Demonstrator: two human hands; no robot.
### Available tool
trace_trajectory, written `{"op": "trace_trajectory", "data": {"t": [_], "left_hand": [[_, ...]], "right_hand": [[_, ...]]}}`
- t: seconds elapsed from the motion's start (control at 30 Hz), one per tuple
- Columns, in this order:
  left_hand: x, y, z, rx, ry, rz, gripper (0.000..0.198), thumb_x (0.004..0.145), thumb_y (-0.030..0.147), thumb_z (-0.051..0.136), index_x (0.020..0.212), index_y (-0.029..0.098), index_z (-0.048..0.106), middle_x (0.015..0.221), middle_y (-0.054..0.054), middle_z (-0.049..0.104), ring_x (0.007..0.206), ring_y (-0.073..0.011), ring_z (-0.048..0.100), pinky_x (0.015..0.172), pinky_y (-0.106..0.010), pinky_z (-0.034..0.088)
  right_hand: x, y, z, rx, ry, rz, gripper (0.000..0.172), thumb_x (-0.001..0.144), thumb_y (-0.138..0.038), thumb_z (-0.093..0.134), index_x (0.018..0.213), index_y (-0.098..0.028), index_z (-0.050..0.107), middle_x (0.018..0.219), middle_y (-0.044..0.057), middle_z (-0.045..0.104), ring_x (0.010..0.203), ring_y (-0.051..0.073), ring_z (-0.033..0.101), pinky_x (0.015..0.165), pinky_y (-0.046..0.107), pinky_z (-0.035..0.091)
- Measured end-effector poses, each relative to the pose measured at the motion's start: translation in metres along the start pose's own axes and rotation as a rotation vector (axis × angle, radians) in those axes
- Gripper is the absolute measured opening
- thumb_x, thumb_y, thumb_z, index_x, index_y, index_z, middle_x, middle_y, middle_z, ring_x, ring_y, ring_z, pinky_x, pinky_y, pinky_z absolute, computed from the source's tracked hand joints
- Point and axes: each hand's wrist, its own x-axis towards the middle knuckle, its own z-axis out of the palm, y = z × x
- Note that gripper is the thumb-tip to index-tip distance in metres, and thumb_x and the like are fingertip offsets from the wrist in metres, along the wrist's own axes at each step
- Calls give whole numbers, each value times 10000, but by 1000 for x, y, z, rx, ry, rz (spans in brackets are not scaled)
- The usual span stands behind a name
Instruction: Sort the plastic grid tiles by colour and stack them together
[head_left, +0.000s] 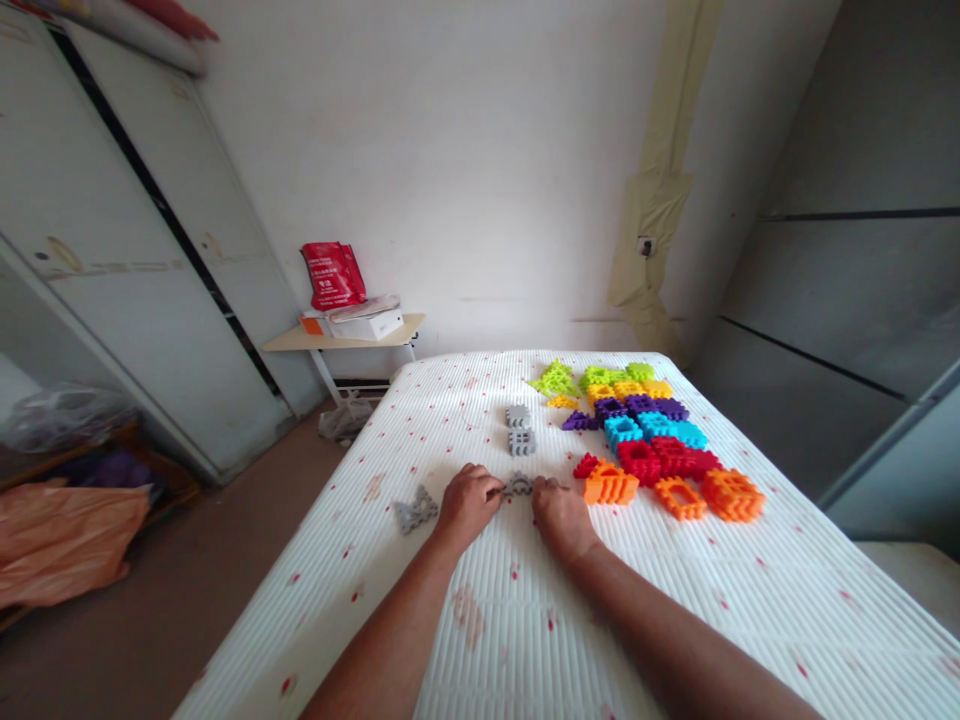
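Observation:
Between my two hands lies a small grey notched building block [519,484] on the quilted cover. My left hand [469,505] is closed at its left side, fingertips pinched at its edge. At the right side my right hand [562,515] is curled, its fingertips against the block; part of their grip is hidden. Just beyond are two grey block stacks, a plain one [517,417] and one with square openings [521,442]. Left of my left hand sits a loose pile of grey triangular pieces [415,510]. Close to my right hand stands an orange block stack [610,484].
On the right of the white, red-spotted cover [495,640] stand rows of interlocking blocks: orange [733,495], red [671,458], light blue [652,430], purple [641,406], yellow [628,390] and green [615,376]. Behind it, a small table [289,342] bears a red bag [334,275].

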Motion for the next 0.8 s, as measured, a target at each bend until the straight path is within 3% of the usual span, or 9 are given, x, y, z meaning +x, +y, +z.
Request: {"op": "trace_trajectory", "data": {"t": [0.6,0.7,0.8], "left_hand": [[-1,3,-2,21,15,-28,99,718,157,632,785,206,686,776,-29,630,832,-168,542,755,-271,425],[-6,-4,-13,-9,53,-59,160,710,124,613,832,200,683,813,-30,646,863,-168,550,794,-274,432],[-16,-23,-35,-37,105,-180,205,704,86,566,839,191,680,809,-28,657,850,-165,566,813,-287,437]], "right_hand": [[-3,2,0,7,14,-15,270,837,6,358,994,-88,556,851,153,646,752,207,662,572,258,494],[-6,6,4,61,53,-131,243,863,-46,369,1005,-111,556,834,103,645,717,184,645,563,247,473],[-9,8,9,150,133,-337,240,905,-129,350,1012,-154,564,827,47,635,716,152,615,594,233,449]]}}
